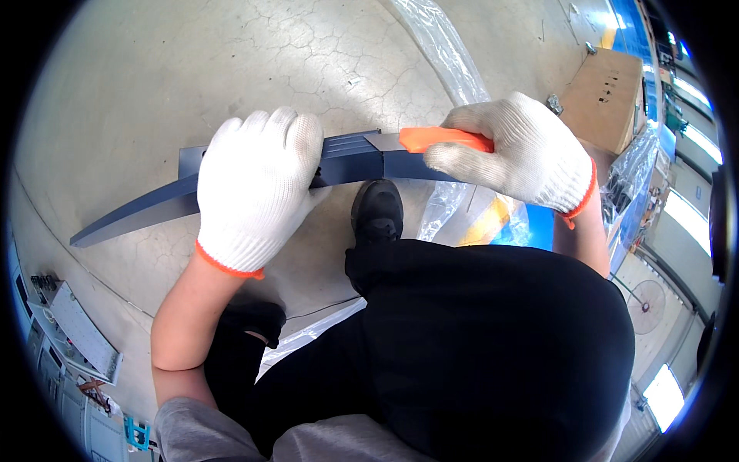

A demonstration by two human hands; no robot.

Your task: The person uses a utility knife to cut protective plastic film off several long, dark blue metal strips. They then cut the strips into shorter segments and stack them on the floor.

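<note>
Head view, what are the two gloved hands doing?

— Left hand (258, 189) is wrapped over a long dark blue strip (135, 215), fingers curled down across its top so it is held firm. Right hand (512, 154) is closed around the orange handle of a knife (443, 139), whose grey blade lies flat on the strip just beside the left glove.

— Where does the strip sit?

— It is held out above the cracked concrete floor (192, 69), over a black shoe (377, 209), running from lower left up toward the right hand. It bends in the picture, but that may only be the lens.

— How would you do this well?

— I'd judge the blade is trimming or scraping along the strip. Keep it low and flat, keep the left fingers clear of the edge's path, and press evenly so the knife cannot skip. The left grip should stay close to the blade to stop the strip from flexing.

— Anything else nearby?

— Clear plastic wrap (439, 46) trails over the floor, and a brown cardboard box (604, 96) stands at upper right.
</note>
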